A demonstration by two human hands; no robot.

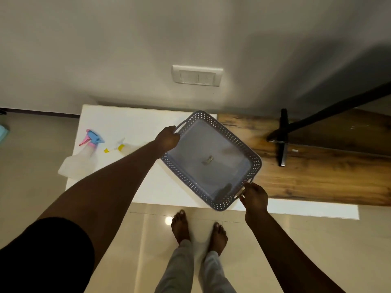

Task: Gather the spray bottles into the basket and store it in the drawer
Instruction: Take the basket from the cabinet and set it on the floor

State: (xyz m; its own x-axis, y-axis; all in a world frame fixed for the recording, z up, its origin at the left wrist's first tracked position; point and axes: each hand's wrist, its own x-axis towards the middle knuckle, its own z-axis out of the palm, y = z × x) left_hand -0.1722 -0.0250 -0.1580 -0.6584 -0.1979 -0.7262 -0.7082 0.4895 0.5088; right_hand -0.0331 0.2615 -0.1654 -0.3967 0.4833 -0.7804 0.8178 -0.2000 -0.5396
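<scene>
A grey perforated basket is turned at an angle over the white cabinet top; whether it rests on the top or hangs just above it I cannot tell. My left hand grips its far-left handle. My right hand grips the near-right handle. The basket holds no bottles; a small scrap lies on its floor. A clear spray bottle with a blue and pink head lies on the left of the top. Beside it lies a second bottle with a yellow and white nozzle, partly hidden by my left forearm.
A wooden surface joins the white top on the right, with a black stand on it. A wall with a switch plate rises behind. My bare feet stand on the tiled floor below the cabinet's front edge.
</scene>
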